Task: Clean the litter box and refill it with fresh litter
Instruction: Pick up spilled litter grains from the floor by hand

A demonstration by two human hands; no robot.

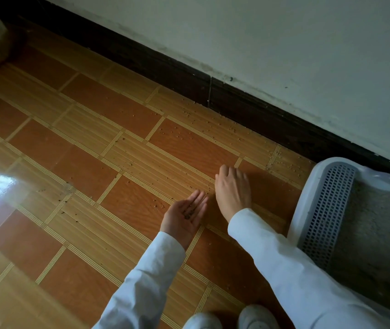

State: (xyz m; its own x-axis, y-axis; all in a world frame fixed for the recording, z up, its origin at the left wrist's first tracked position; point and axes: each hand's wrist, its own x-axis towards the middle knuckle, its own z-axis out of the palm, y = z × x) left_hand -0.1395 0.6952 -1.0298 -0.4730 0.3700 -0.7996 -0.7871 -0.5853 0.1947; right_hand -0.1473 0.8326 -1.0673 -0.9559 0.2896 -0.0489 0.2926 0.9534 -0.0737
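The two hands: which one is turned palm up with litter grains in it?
The left hand, open with dark grains on its palm. The right hand lies palm down.

We see a floor (122,162) of wood-look tile or vinyl, glossy enough to throw back a bright window glare far left of the litter box (308,210). Coarse, matt granules (213,129) lie scattered on it between the box and the baseboard (189,67), which looks like dark, dull wood. Above that, the wall (284,43) is matt paint, stained and scuffed. The litter box is smooth, pale plastic with a perforated grey plastic grate (327,214); the litter (379,245) inside looks gritty and dusty, though the view there is blurred. Beside the box, our sleeves (146,281) are soft, matt white cloth, and the left hand (184,214) cups dark grit.
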